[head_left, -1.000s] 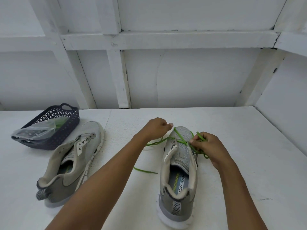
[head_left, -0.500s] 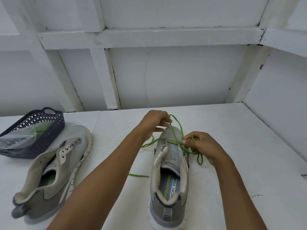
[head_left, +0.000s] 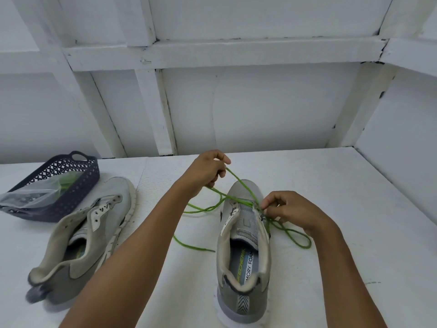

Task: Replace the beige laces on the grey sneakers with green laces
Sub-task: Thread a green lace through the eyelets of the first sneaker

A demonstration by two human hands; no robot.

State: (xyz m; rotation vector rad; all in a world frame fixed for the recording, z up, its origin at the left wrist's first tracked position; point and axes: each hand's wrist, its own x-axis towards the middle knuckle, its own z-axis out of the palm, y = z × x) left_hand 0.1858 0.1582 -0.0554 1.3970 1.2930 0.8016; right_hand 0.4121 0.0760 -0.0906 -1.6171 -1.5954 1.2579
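Green lace being threaded into a grey sneaker (head_left: 243, 233) on the white bench (head_left: 354, 209).
Left hand (head_left: 208, 171) fingers pinch the green lace (head_left: 237, 181) above the toe. Right hand (head_left: 290, 211) fingers pinch it at the sneaker's right eyelets. The second sneaker (head_left: 94, 228) lies to the left.

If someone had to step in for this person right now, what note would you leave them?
Left hand pinches a strand of the green lace, raised beyond the toe.
Right hand pinches the lace at the near sneaker, by its right eyelets.
Done: that shoe's beige lace is gone and green is threaded through the front eyelets only.
Second sneaker lies lace-free to the left, by the basket holding a bag.
Left to do: finish this lacing, then lace the second.
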